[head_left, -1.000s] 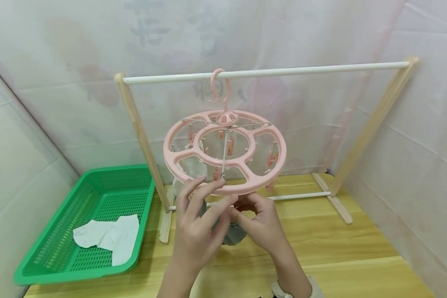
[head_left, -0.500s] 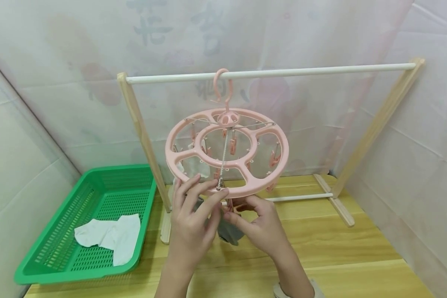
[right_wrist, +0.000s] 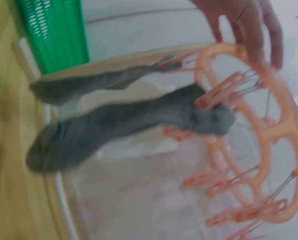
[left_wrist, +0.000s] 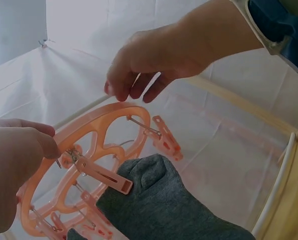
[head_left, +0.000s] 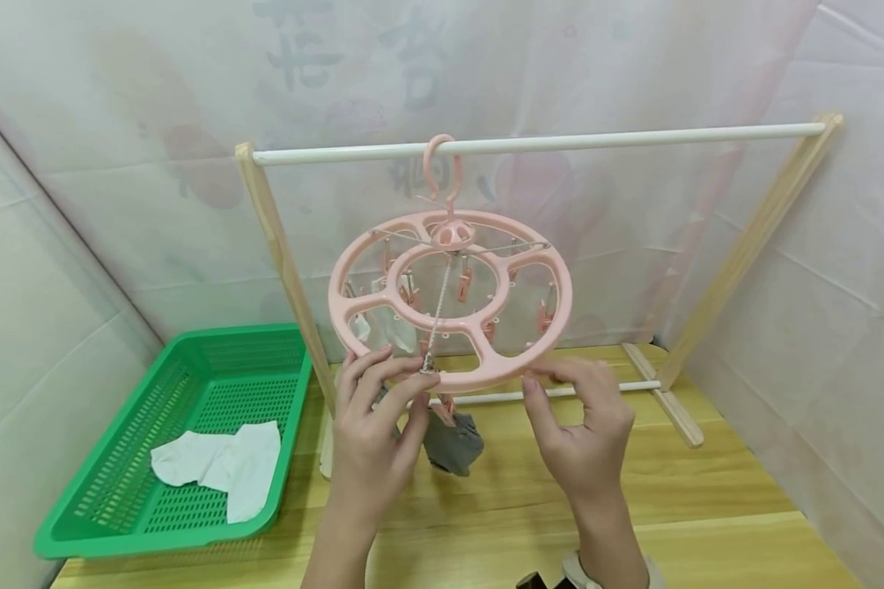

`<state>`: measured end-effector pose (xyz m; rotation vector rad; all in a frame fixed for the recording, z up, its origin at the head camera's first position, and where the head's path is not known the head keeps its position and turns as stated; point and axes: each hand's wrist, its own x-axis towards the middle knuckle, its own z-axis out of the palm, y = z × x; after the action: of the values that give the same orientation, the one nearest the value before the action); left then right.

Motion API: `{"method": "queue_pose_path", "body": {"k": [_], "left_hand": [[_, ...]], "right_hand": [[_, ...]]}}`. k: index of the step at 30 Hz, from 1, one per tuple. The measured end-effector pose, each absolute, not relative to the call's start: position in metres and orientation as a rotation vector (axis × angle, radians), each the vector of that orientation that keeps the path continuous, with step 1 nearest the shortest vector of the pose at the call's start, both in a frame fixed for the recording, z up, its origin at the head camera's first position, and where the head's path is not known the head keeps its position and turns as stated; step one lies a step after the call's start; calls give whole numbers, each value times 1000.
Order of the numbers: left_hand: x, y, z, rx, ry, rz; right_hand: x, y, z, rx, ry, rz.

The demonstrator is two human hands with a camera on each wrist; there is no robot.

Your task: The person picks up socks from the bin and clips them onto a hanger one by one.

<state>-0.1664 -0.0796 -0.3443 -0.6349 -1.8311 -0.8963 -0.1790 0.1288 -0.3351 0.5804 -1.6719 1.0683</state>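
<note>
A round pink clip hanger (head_left: 497,368) hangs by its hook from a white rod. My left hand (head_left: 379,421) grips its near rim, the fingers over the top and the thumb below. By the right part of the rim is my right hand (head_left: 589,425), its fingers loosely bent and holding nothing; whether its fingertips touch the rim I cannot tell. Between the hands, a pink clothespin (left_wrist: 106,176) holds one end of a grey sock (left_wrist: 159,200). In the right wrist view this sock dangles beside another grey sock (right_wrist: 103,80). Several other pink clothespins (right_wrist: 219,180) hang from the ring.
A green basket (head_left: 287,458) with white socks (head_left: 239,474) inside stands on the left of the wooden table (head_left: 707,507). The rack has wooden side posts (head_left: 751,245), a white top rod (head_left: 597,141) and a low white rod (head_left: 560,392). Pale cloth hangs behind the rack.
My right hand has let go of the clothespin at the grey sock and moved right along the rim. The sock now hangs from the clothespin. My left hand stays on the rim.
</note>
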Motion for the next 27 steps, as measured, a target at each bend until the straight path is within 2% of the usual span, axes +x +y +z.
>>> {"method": "queue_pose_path", "body": {"k": [11,27], "left_hand": [[-169,-85,-345,-647,-1827,-904],[-149,-83,-320,-716,-1652,-825]], "right_hand": [[-200,126,-355,550,-1729,880],[-191,109,-342,635,-1571,801]]}}
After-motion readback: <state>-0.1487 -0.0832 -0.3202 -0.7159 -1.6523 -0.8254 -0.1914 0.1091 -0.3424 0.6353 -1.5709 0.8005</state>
